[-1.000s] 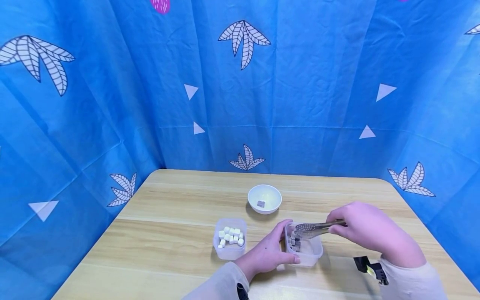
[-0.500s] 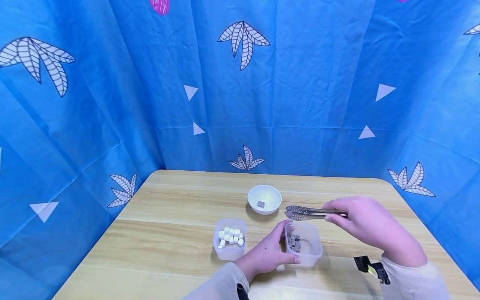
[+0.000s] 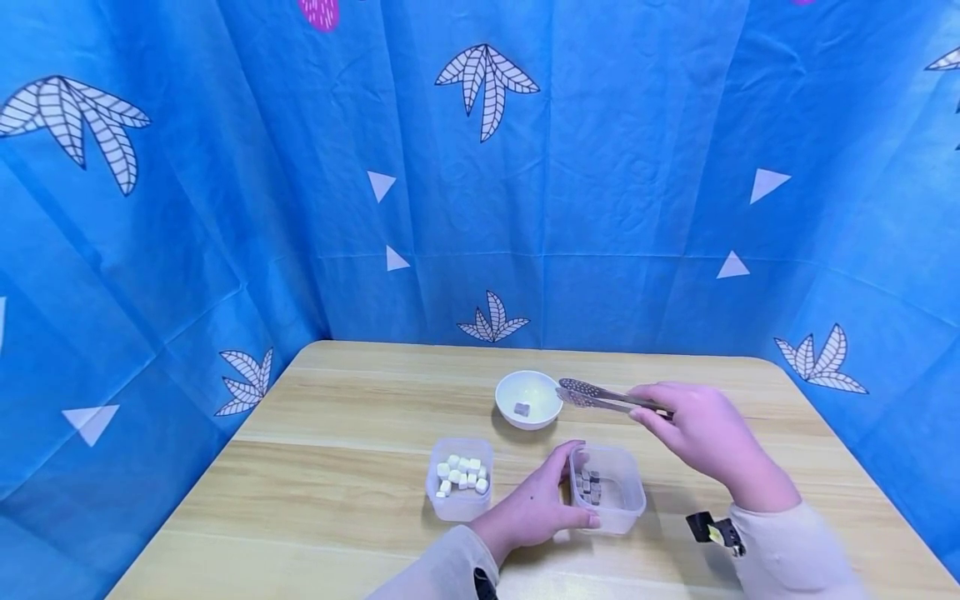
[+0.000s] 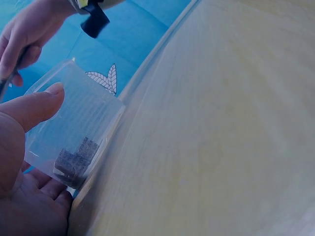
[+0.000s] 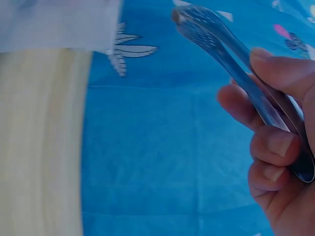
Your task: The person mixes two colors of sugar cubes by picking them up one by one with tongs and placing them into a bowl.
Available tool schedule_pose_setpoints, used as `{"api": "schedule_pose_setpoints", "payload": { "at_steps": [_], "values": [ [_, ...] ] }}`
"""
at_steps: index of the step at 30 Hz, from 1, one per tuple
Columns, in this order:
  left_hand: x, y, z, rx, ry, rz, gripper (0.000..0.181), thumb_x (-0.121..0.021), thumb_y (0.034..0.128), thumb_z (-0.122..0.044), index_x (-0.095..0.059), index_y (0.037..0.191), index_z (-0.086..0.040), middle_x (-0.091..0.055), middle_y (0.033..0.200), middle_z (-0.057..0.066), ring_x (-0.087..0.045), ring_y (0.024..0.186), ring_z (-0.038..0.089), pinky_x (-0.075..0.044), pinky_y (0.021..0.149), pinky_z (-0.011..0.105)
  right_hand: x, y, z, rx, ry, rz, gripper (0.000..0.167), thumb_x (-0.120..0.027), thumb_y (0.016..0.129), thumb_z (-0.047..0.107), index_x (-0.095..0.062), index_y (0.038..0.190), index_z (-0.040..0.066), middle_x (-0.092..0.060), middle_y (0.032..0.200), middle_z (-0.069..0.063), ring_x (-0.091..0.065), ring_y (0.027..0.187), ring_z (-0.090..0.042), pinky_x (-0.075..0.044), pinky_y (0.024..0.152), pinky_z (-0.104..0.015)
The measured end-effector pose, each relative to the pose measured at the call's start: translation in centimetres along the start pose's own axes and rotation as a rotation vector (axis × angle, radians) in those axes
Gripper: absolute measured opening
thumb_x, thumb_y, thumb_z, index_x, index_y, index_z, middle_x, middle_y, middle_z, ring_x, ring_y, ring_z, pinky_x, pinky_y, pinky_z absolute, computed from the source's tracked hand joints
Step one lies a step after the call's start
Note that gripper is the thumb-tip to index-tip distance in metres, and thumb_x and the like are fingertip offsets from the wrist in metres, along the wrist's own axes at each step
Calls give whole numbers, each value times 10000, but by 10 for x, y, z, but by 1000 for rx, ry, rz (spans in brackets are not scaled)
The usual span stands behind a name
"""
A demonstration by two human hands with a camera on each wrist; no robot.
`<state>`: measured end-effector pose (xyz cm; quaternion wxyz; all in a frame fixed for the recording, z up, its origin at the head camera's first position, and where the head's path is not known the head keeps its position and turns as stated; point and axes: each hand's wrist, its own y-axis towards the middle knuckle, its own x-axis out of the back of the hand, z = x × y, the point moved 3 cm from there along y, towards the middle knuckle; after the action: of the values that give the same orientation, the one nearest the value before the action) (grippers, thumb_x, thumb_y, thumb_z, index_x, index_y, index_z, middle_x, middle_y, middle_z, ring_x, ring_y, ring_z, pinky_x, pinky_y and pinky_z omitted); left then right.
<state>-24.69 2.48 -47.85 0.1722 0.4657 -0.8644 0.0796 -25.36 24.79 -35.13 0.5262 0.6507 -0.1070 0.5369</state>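
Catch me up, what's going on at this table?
A person's right hand holds metal tongs, their tips at the white bowl's right edge in the head view; a small brownish bit seems to show between the tips. The left hand grips the translucent tub of dark cubes. A grey piece lies in the bowl. The other tub, with white cubes, stands untouched on the table.

hands (image 3: 534,505) (image 3: 707,429): 2 | tongs (image 3: 582,387): 1 | tubs (image 3: 461,508) (image 3: 618,523): 2 | bowl (image 3: 528,422): 1 | cubes (image 3: 472,480) (image 3: 596,492): likely 15+
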Motion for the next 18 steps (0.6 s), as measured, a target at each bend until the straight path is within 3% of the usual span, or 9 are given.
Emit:
{"api": "schedule_pose_setpoints", "payload": {
  "at_steps": [6, 10, 18],
  "values": [
    [1, 0, 0, 5, -6, 2, 948, -863, 796, -326, -296, 1555, -284, -462, 1500, -91, -433, 1357, 112, -263, 1177, 482, -29, 0, -9, -85, 14, 33, 205, -752, 911, 234, -760, 1093, 140, -745, 941, 21, -588, 676, -78, -509, 614, -366],
    [1, 0, 0, 2, -3, 3, 946, -862, 793, -341, -300, 1553, -286, -465, 1500, -90, -434, 1356, 105, -256, 1178, 485, -48, -1, -11, -105, 1, 39, 211, -755, 911, 249, -757, 1085, 130, -749, 957, 0, -639, 720, -129, -541, 648, -408],
    [1, 2, 1, 8, -12, 0, 969, -870, 779, -341, -298, 1559, -285, -466, 1495, -101, -434, 1355, 103, -241, 1180, 507, -58, -3, -13, -136, -5, 39, 210, -762, 907, 238, -757, 1084, 125, -754, 1008, -31, -701, 793, -231, -563, 704, -480]
  ]
}}
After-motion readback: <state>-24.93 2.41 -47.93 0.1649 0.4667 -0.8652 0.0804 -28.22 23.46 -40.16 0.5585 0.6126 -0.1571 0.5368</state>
